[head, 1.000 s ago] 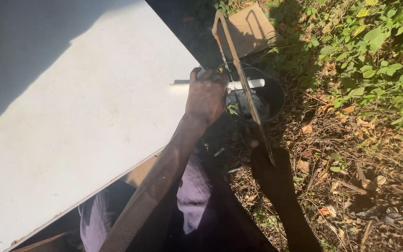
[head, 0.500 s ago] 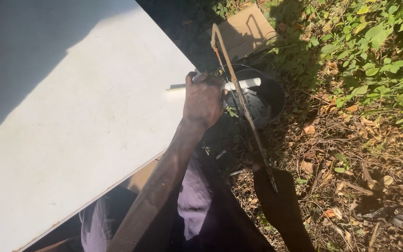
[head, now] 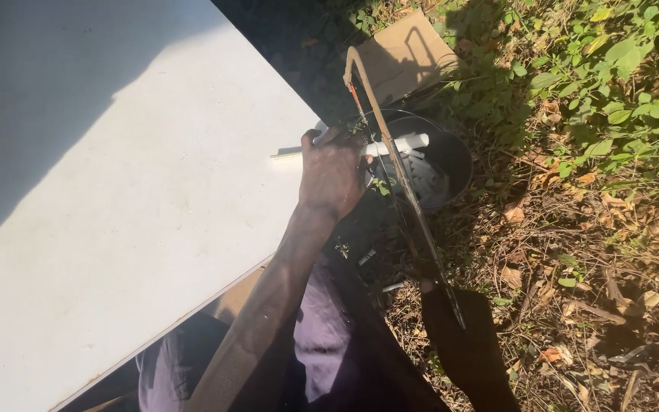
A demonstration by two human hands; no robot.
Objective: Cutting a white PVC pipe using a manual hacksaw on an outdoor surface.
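Outdoors, in strong direct sunlight. Large white board tabletop (head: pixel 116 198) across left and centre, tilted diagonally in view; smooth, faintly smudged. Upper left corner of tabletop under broad soft shadow; remainder brightly lit. Thin brownish rim along lower right edge. Beyond right edge, bare ground (head: pixel 573 305) with dry brown leaves, twigs and thin roots, sun-dappled. Green leafy weeds (head: pixel 619 84) filling upper right, some leaves yellowing. Flattened brown cardboard piece (head: pixel 406 53) on ground past far corner of tabletop, partly lit, with narrow looped shadow across it. Deep shade between far corner and cardboard; detail there unreadable.
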